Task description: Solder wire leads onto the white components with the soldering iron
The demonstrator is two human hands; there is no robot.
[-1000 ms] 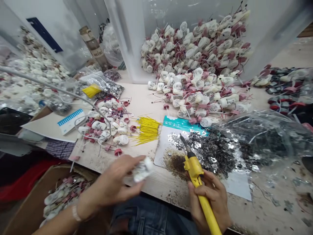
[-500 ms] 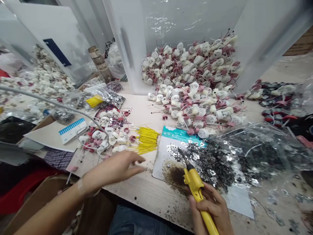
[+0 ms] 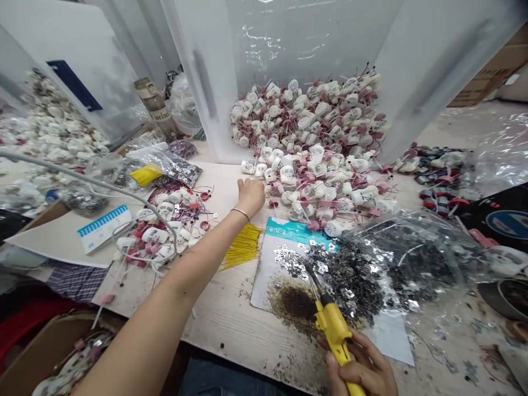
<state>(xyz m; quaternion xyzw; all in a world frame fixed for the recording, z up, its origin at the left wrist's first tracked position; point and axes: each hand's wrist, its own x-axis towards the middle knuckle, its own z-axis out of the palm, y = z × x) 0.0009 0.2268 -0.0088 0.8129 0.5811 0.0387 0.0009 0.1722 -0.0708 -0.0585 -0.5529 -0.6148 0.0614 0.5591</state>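
Note:
My left hand is stretched far forward to the near edge of a big pile of white and pink parts with thin wires. Its fingers are curled at the pile; whether they hold a part is hidden. My right hand at the bottom edge grips a yellow-handled soldering iron. The iron's tip rests over small shiny metal pieces on a white card with a dark burnt patch. A bundle of yellow wires lies just under my left forearm.
A smaller heap of white and pink parts lies at left beside a blue-striped card. A clear bag of metal pieces sits at right. A cardboard box with parts stands bottom left. Translucent bins stand behind.
My left hand held a white part near the table's front edge, then it no longer showed in the hand, which reached forward to the big pile. The right hand and iron barely moved.

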